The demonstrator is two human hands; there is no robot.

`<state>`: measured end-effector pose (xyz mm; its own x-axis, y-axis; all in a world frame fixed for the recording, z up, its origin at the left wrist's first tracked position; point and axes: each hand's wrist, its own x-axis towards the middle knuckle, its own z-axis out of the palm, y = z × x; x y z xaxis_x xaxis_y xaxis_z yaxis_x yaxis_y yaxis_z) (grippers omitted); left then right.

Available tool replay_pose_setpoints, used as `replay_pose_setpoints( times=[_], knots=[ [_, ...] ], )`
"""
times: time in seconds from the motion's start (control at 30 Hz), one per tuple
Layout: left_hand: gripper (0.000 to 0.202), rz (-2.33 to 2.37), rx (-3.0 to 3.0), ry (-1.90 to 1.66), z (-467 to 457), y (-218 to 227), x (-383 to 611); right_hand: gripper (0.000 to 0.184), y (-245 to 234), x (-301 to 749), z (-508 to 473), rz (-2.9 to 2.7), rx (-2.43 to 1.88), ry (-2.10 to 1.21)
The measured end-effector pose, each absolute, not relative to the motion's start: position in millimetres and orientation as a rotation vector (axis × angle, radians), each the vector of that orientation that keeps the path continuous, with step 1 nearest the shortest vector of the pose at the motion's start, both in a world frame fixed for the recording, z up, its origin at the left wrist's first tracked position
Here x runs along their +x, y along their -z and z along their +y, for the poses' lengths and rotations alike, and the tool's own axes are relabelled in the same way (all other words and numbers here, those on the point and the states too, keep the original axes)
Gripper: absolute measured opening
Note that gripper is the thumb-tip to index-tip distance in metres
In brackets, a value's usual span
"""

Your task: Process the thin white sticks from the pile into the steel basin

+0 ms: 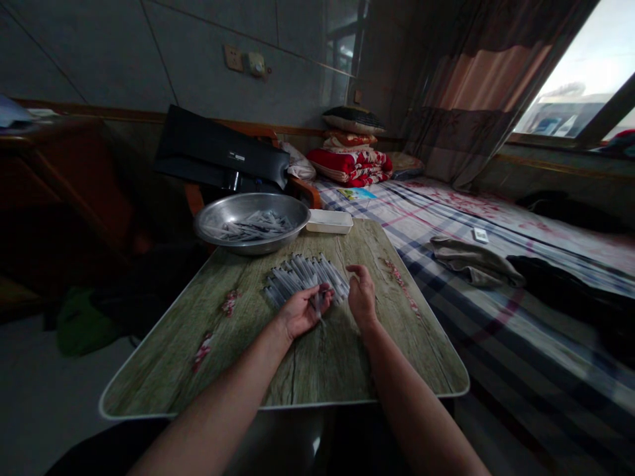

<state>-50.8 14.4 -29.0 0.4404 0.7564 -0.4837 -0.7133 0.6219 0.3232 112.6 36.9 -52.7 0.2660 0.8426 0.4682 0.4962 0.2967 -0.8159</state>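
My left hand [303, 312], palm up, is closed around a slim translucent plastic tube [319, 309] that slants toward the table's near edge. Just to its right is my right hand [362, 294], with the index finger bent out to the left and nothing visible in it. Its other fingers are partly hidden. Beyond both hands, a spread pile of similar translucent tubes [292, 274] with dark far ends lies on the table, close to the left fingers. More slim pieces [258, 226] fill part of a metal basin [206, 225] at the table's far left.
A white plastic tray [330, 223] stands beside the basin. The wood-patterned table [238, 360] has a pale raised edge. Behind it, a black case [218, 149] rests on a wooden chair. On the right is a bed [417, 264] with a plaid sheet, clothes [471, 261] and folded bedding [350, 165].
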Motion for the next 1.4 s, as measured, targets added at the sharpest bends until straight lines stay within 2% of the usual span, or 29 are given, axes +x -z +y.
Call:
replay_pose_setpoints(
  times=[0.17, 0.43, 0.67, 0.8, 0.9, 1.0, 1.2, 1.4],
  knots=[
    [0.022, 0.654, 0.063, -0.968, 9, 15, -55, 0.036, 59, 117, 45, -1.547, -1.685, -0.235],
    [0.020, 0.846, -0.128, -1.210, 24, -21, -69, 0.036, 58, 113, 43, -1.777, -2.054, -0.298],
    [0.015, 1.022, 0.147, -1.426, 101, -106, -103, 0.038, 55, 114, 43, -1.794, -2.095, -0.294],
    [0.029, 1.076, 0.250, -1.501, 137, -139, -126, 0.037, 54, 113, 41, -1.787, -2.105, -0.267],
    [0.027, 1.114, 0.245, -1.535, 131, -126, -127, 0.037, 53, 113, 41, -1.788, -2.113, -0.267],
    [0.007, 1.112, 0.282, -1.613, 98, -87, -113, 0.035, 51, 113, 41, -1.805, -2.123, -0.288],
    [0.012, 0.868, 0.680, -1.176, 2, -9, -77, 0.033, 51, 114, 40, -1.792, -2.133, -0.274],
    [0.016, 0.674, 0.732, -0.953, -35, 24, -68, 0.029, 49, 114, 38, -1.826, -2.161, -0.251]
  ],
)
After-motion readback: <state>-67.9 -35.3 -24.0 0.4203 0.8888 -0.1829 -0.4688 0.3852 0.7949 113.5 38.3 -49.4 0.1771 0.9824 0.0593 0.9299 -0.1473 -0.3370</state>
